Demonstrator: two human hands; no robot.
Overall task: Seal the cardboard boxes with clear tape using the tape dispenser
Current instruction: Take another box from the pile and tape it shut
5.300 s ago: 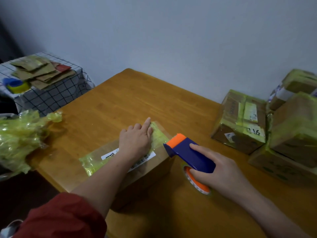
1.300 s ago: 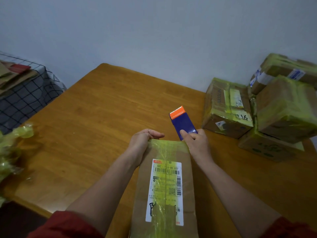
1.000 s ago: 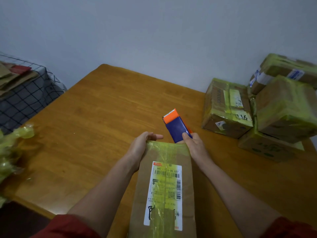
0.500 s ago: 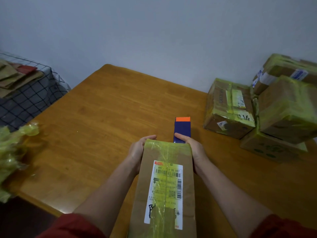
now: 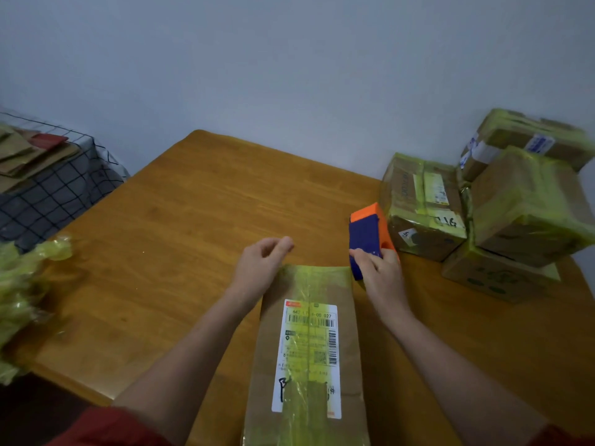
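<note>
My right hand point(image 5: 381, 272) is clenched around the blue and orange tape dispenser point(image 5: 367, 236), which sits just past the far right corner of the long cardboard box point(image 5: 349, 333) lying lengthwise in front of me on the desk point(image 5: 193, 236). My left hand point(image 5: 257, 272) is at the far left corner of that box, its fingers point(image 5: 283, 244) loosely curled with thumb against forefinger. I cannot tell whether a tape end is pinched between them or nothing at all. A yellowish strip of tape point(image 5: 314, 278) runs down the middle of the box top and over its far edge. I judge the box to be light and stiff enough to hold its shape, but slick wherever tape covers it, so bare cardboard on the side walls or corners gives the surer hold. The dispenser is hard plastic and best gripped around its blue body. The tape itself looks thin and likely to wrinkle or stick to itself. The white shipping label point(image 5: 309, 355) carries barcodes and a number of which I read "642" and "00 027", plus black handwriting at its near end that I cannot make out. On the taped boxes point(image 5: 425, 204) stacked at the far right, one has "16" handwritten.
</note>
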